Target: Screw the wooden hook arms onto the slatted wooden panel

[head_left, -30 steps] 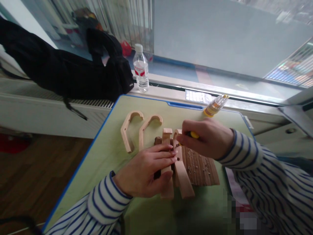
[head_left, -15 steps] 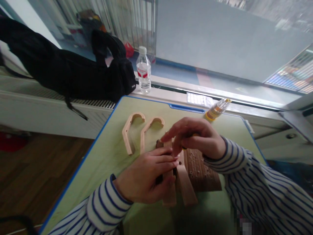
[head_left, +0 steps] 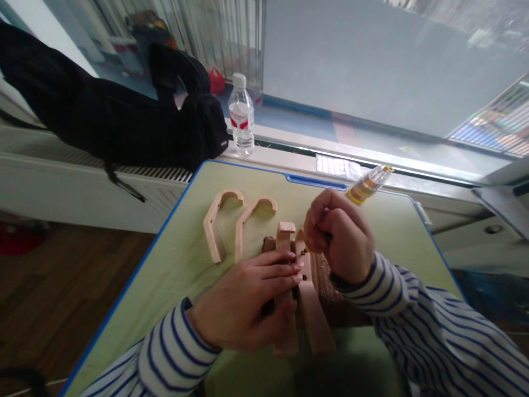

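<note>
My left hand (head_left: 243, 298) lies across a pale wooden hook (head_left: 286, 234), its fingers and thumb gripping it over a dark brown wooden board (head_left: 326, 286). Beside it, a second pale wooden hook (head_left: 312, 311) with dark holes rests on the same board. My right hand (head_left: 341, 234) is closed just above the second hook's upper part, around a small tool mostly hidden by the fingers; a bit of yellow shows below them. Two more wooden hooks, one on the left (head_left: 211, 229) and one nearer (head_left: 242, 226), lie on the green table (head_left: 177, 264).
A bottle with a yellow cap (head_left: 366, 186) stands tilted in view at the table's far edge. Behind the table, a water bottle (head_left: 242, 118) and a black bag (head_left: 136, 121) rest on the sill by the window. A white sheet (head_left: 333, 164) lies there too.
My right hand has drawn back a little to the right and curled from extended fingers into a closed grip. The hooks' upper ends now show. My left hand stays in place.
</note>
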`<action>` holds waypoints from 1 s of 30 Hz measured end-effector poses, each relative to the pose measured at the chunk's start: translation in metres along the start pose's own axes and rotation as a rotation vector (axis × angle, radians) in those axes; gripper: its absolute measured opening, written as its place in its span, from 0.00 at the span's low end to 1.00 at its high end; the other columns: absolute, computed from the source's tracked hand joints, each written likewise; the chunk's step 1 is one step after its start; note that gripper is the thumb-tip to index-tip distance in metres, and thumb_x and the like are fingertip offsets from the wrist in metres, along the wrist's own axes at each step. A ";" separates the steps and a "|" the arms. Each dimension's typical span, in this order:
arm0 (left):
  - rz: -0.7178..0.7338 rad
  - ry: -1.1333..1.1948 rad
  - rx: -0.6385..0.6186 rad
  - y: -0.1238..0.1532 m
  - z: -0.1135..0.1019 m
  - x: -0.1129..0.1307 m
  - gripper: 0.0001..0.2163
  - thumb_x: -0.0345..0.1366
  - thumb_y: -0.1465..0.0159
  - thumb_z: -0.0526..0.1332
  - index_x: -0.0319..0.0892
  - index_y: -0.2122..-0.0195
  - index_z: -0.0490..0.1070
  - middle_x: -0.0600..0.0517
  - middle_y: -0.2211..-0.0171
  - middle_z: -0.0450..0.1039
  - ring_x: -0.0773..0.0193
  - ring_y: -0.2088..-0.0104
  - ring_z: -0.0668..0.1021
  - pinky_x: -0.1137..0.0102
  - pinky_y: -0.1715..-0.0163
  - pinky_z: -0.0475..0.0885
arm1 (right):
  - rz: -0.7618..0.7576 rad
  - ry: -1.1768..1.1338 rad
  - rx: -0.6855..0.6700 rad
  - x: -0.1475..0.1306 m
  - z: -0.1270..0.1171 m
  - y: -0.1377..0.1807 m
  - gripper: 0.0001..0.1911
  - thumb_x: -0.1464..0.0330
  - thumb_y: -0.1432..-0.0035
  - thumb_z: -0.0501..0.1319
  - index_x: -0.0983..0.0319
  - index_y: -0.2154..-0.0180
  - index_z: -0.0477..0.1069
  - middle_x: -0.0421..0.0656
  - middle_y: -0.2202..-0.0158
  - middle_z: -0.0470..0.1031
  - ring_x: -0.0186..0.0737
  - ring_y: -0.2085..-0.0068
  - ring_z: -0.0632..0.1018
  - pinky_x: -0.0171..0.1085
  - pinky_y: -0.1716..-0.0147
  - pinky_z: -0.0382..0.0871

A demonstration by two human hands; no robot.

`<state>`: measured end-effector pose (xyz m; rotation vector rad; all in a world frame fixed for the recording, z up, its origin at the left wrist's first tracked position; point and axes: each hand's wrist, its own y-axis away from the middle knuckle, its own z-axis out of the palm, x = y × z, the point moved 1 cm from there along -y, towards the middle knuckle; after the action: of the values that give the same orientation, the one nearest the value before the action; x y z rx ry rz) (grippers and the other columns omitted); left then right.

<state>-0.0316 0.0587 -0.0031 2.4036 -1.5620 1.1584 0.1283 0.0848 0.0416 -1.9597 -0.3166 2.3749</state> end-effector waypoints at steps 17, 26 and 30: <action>0.010 0.018 0.030 0.002 -0.001 0.002 0.17 0.31 0.40 0.55 0.37 0.50 0.70 0.46 0.48 0.71 0.56 0.43 0.67 0.58 0.42 0.63 | -0.112 0.401 -0.117 -0.008 -0.019 0.013 0.10 0.71 0.51 0.50 0.58 0.63 0.57 0.37 0.72 0.61 0.34 0.71 0.67 0.37 0.71 0.65; 0.002 -0.003 0.024 0.002 -0.001 0.003 0.17 0.34 0.39 0.56 0.37 0.49 0.70 0.46 0.48 0.71 0.55 0.43 0.67 0.58 0.43 0.63 | -0.445 1.313 -0.692 -0.052 -0.032 0.003 0.11 0.69 0.40 0.48 0.67 0.56 0.60 0.48 0.65 0.70 0.37 0.66 0.69 0.39 0.66 0.63; -0.005 -0.016 0.018 0.002 0.000 0.002 0.17 0.34 0.39 0.55 0.36 0.49 0.70 0.47 0.47 0.71 0.56 0.43 0.66 0.59 0.42 0.62 | -0.408 1.451 -0.784 -0.058 -0.028 -0.002 0.11 0.67 0.37 0.46 0.66 0.61 0.62 0.43 0.72 0.69 0.34 0.73 0.67 0.36 0.73 0.57</action>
<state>-0.0330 0.0558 -0.0024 2.4331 -1.5553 1.1598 0.1671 0.0807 0.0934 -2.8258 -1.3589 0.1922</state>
